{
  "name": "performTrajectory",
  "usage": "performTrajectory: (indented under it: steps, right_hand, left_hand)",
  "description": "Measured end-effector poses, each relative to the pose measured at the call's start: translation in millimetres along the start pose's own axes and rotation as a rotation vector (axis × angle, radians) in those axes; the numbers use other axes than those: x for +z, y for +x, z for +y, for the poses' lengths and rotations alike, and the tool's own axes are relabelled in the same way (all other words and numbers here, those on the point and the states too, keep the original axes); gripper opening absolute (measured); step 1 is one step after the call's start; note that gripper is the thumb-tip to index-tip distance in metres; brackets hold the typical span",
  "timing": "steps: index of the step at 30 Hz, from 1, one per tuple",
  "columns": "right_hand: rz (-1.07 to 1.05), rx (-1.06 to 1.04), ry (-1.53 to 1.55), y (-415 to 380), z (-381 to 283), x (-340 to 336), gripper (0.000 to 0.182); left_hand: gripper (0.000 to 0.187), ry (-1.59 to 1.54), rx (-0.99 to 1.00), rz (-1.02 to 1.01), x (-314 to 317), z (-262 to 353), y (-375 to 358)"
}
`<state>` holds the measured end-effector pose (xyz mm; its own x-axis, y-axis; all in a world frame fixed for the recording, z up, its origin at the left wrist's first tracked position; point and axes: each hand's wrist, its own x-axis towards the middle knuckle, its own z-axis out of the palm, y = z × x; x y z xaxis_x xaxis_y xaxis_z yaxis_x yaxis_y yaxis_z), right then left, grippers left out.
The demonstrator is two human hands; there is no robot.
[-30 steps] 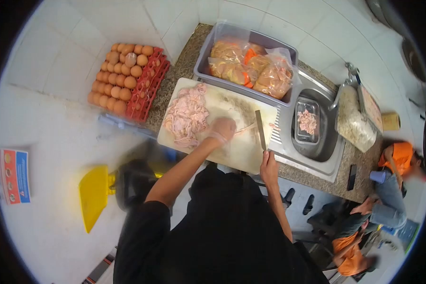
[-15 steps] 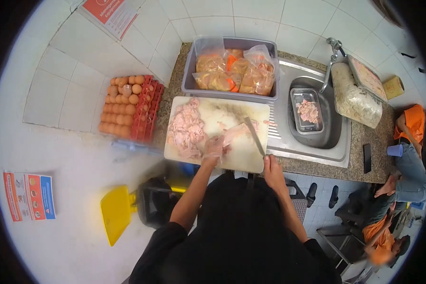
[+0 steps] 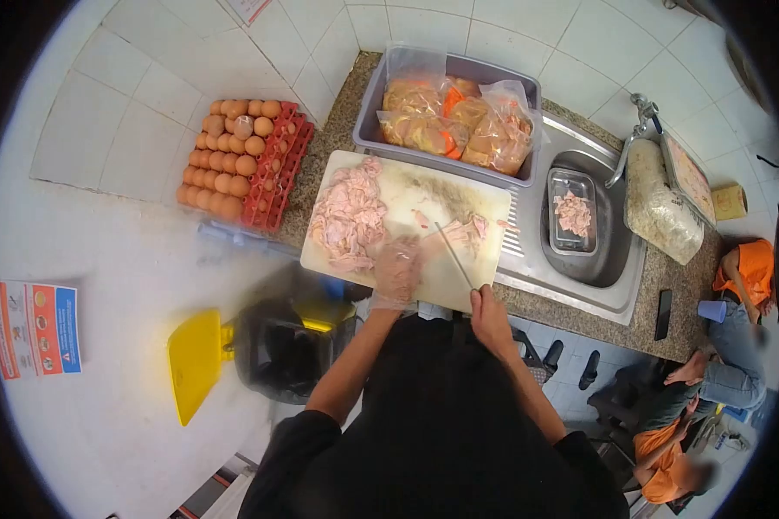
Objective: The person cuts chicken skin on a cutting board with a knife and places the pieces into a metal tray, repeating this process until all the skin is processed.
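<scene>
One meat strip, running rightward from the left hand, whose hold cannot be made out, is crossed by the knife clasped in the right hand.

We saw bright, soft light glint off the plastic bags, while the lens bowed wall tiles and blackened the corners.

passage: cutting board, far middle | blocked left: meat pile | beyond: tub
</scene>
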<state>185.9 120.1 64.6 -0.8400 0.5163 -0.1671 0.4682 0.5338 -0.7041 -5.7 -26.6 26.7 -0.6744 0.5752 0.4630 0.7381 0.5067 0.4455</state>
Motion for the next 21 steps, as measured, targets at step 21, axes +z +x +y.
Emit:
performTrajectory:
  steps: [21]
  right_hand:
    - [-0.183, 0.246, -0.045, -61, 30, -31, 0.024]
  left_hand:
    - [0.02, -0.367, -0.167, -0.054, 24, -29, -32]
